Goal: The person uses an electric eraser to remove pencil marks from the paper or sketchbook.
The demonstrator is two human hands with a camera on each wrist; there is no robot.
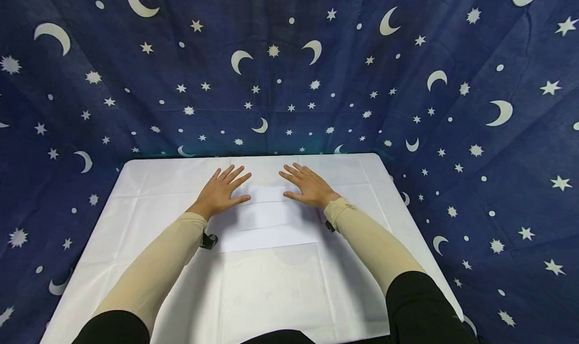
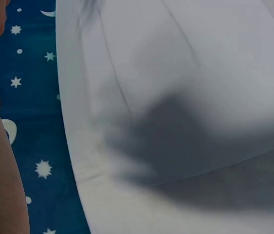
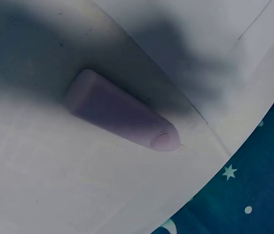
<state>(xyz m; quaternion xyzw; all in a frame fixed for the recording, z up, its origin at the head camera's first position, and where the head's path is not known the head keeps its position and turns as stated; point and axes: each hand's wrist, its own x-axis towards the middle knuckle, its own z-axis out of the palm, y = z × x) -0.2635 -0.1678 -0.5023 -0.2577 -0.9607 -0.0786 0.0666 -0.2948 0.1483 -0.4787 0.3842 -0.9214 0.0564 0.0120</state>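
A white sheet of paper (image 1: 267,238) with straight crease lines across it lies on the white-covered table. Over its left side hovers my left hand (image 1: 220,192), fingers spread and palm down, casting a shadow. Mirroring it on the right, my right hand (image 1: 312,187) is also spread palm down, with nothing in its grasp. Beside the paper's right edge lies a lavender, tapered object (image 3: 122,112) with a rounded tip; the right wrist mostly covers it in the head view. Part of the left hand (image 2: 0,156) shows along the left edge of the left wrist view.
The white tablecloth (image 1: 154,193) has fold lines and rounded far corners. Behind and around the table hangs a dark blue cloth (image 1: 280,127) with moons and stars. Dark wrist cameras, such as the left one (image 1: 209,241), sit under both forearms.
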